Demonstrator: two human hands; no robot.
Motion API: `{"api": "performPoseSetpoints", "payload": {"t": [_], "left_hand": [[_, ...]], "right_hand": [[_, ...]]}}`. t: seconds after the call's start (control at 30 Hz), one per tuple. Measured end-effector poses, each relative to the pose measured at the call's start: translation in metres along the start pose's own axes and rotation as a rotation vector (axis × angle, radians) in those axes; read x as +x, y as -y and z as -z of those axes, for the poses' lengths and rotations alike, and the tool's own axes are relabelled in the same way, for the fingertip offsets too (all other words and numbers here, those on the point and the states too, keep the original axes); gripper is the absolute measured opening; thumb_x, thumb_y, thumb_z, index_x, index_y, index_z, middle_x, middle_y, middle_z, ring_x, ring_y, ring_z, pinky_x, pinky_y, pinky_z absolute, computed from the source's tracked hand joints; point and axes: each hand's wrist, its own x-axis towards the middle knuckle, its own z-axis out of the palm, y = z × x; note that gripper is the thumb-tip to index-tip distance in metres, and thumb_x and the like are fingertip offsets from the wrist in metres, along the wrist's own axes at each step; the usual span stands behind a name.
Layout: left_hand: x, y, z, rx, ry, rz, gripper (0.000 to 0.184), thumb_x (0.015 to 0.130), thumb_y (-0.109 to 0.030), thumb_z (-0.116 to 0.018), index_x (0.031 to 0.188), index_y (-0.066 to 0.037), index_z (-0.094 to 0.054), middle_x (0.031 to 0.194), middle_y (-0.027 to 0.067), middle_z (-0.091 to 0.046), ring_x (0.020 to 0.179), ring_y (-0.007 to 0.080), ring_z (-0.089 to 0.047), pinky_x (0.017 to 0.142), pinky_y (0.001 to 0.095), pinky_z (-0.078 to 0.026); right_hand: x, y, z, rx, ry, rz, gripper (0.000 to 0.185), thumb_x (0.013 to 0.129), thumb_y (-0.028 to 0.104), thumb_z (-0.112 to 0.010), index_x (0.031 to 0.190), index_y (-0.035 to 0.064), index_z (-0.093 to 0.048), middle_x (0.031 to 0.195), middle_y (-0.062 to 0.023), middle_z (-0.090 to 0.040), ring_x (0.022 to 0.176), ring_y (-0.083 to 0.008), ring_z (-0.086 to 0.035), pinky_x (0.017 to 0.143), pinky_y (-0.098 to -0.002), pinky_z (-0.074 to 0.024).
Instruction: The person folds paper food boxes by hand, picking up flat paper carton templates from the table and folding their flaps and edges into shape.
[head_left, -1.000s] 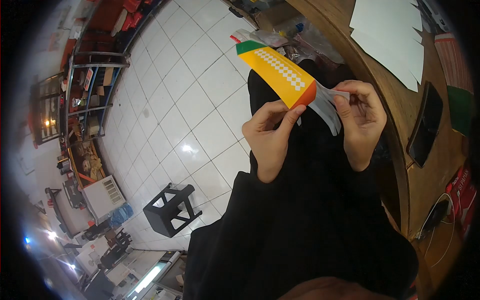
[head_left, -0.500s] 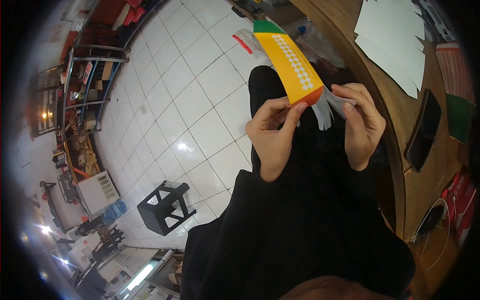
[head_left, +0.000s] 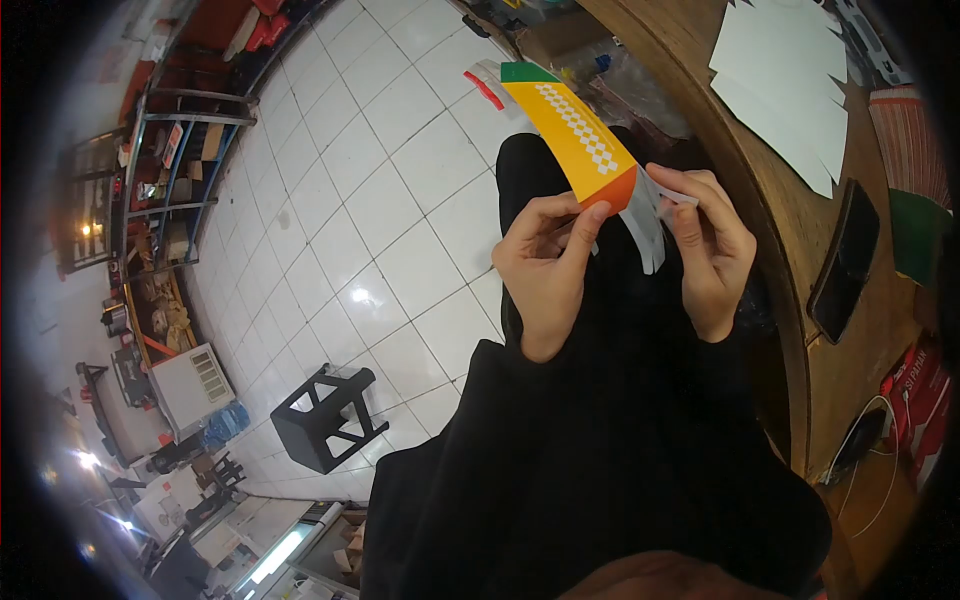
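Observation:
A yellow printed card point(head_left: 578, 138) with a green end, an orange fold and a row of white diamonds is held up above my lap. My left hand point(head_left: 548, 262) pinches its orange edge between thumb and fingers. At the card's other side, my right hand point(head_left: 712, 245) grips a narrow white flap point(head_left: 678, 195) of the same piece between thumb and forefinger. Another white part of the card point(head_left: 643, 235) hangs down between my hands, over the black clothing. The fingers behind the card are partly hidden.
On the wooden table point(head_left: 770, 150) to the right lie white cut sheets point(head_left: 785, 85), a black phone-like object point(head_left: 845, 262) and a striped stack of cards point(head_left: 910, 145). A black stool point(head_left: 325, 415) is on the tiled floor point(head_left: 350, 230) at left, with shelves point(head_left: 190, 150) beyond.
My right hand has moved slightly left with the white flap, towards my left hand. The card's green end has tipped lower and to the left. My left hand has stayed in place.

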Motion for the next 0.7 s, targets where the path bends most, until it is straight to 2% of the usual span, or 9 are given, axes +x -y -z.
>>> {"api": "performPoseSetpoints", "payload": {"t": [0.07, 0.17, 0.23, 0.4, 0.47, 0.57, 0.6, 0.67, 0.7], "left_hand": [[0.001, 0.001, 0.000, -0.012, -0.034, 0.003, 0.012, 0.077, 0.000, -0.064, 0.085, 0.003, -0.058, 0.083, 0.0077, -0.063, 0.070, 0.0086, -0.057, 0.065, 0.0184, -0.044], [0.004, 0.004, 0.006, -0.070, -0.004, 0.028, 0.013, 0.076, -0.001, -0.065, 0.086, 0.004, -0.058, 0.083, 0.0084, -0.063, 0.073, 0.0101, -0.058, 0.068, 0.0196, -0.045], [0.006, 0.011, 0.008, -0.087, 0.026, 0.073, 0.015, 0.076, -0.002, -0.065, 0.087, 0.004, -0.058, 0.083, 0.0087, -0.063, 0.075, 0.0110, -0.059, 0.069, 0.0206, -0.046], [0.008, 0.010, 0.005, -0.179, 0.142, 0.194, 0.022, 0.080, -0.008, -0.062, 0.096, 0.006, -0.056, 0.089, 0.0101, -0.061, 0.080, 0.0143, -0.060, 0.075, 0.0260, -0.049], [0.009, 0.011, 0.006, -0.173, 0.253, 0.199, 0.037, 0.084, -0.026, -0.057, 0.104, 0.005, -0.052, 0.097, 0.0122, -0.060, 0.087, 0.0201, -0.060, 0.078, 0.0336, -0.050], [0.010, 0.011, 0.008, -0.138, 0.328, 0.170, 0.039, 0.085, -0.029, -0.054, 0.107, 0.004, -0.051, 0.099, 0.0127, -0.059, 0.090, 0.0203, -0.058, 0.079, 0.0339, -0.049], [0.010, 0.011, 0.006, -0.139, 0.329, 0.171, 0.039, 0.085, -0.029, -0.054, 0.107, 0.004, -0.051, 0.099, 0.0127, -0.059, 0.090, 0.0203, -0.058, 0.079, 0.0339, -0.049], [0.008, 0.009, 0.001, -0.335, 0.268, 0.265, 0.031, 0.081, -0.011, -0.060, 0.105, 0.007, -0.051, 0.094, 0.0101, -0.059, 0.088, 0.0174, -0.058, 0.077, 0.0319, -0.050], [0.008, 0.011, 0.003, -0.336, 0.270, 0.265, 0.031, 0.081, -0.011, -0.060, 0.105, 0.007, -0.051, 0.094, 0.0101, -0.059, 0.088, 0.0174, -0.058, 0.077, 0.0319, -0.050]], "right_hand": [[0.001, 0.001, 0.001, 0.010, -0.006, 0.056, 0.022, 0.083, 0.000, -0.052, 0.104, -0.0047, -0.057, 0.089, -0.0099, -0.055, 0.081, -0.0118, -0.051, 0.073, -0.0213, -0.0395], [0.000, 0.005, 0.007, -0.096, -0.005, -0.040, 0.021, 0.079, -0.003, -0.057, 0.100, -0.0055, -0.058, 0.086, -0.0103, -0.059, 0.077, -0.0106, -0.054, 0.072, -0.0211, -0.0418], [-0.002, 0.005, 0.005, 0.142, -0.106, -0.168, 0.017, 0.076, -0.004, -0.061, 0.092, -0.0057, -0.059, 0.083, -0.0103, -0.061, 0.074, -0.0107, -0.058, 0.070, -0.0206, -0.0444], [-0.004, -0.001, -0.002, 0.185, -0.083, -0.135, 0.012, 0.074, -0.005, -0.063, 0.086, -0.0051, -0.059, 0.080, -0.0091, -0.062, 0.073, -0.0112, -0.060, 0.067, -0.0201, -0.0458], [-0.005, -0.004, -0.006, 0.169, -0.078, -0.056, 0.012, 0.074, -0.005, -0.063, 0.086, -0.0054, -0.060, 0.078, -0.0089, -0.061, 0.071, -0.0105, -0.059, 0.065, -0.0196, -0.0455], [-0.007, -0.004, -0.006, 0.167, -0.057, -0.055, 0.011, 0.074, -0.005, -0.063, 0.085, -0.0051, -0.060, 0.078, -0.0086, -0.062, 0.069, -0.0098, -0.059, 0.062, -0.0188, -0.0447], [-0.007, -0.004, -0.005, 0.166, -0.059, -0.055, 0.011, 0.074, -0.005, -0.063, 0.085, -0.0051, -0.060, 0.078, -0.0086, -0.062, 0.069, -0.0098, -0.059, 0.062, -0.0188, -0.0447], [-0.007, -0.004, -0.002, 0.126, -0.051, -0.054, 0.010, 0.074, -0.004, -0.063, 0.084, -0.0046, -0.061, 0.078, -0.0096, -0.062, 0.068, -0.0103, -0.059, 0.059, -0.0184, -0.0442], [-0.004, -0.004, -0.002, 0.126, -0.052, -0.054, 0.010, 0.074, -0.004, -0.063, 0.084, -0.0046, -0.061, 0.078, -0.0096, -0.062, 0.068, -0.0103, -0.059, 0.059, -0.0184, -0.0442]]}}
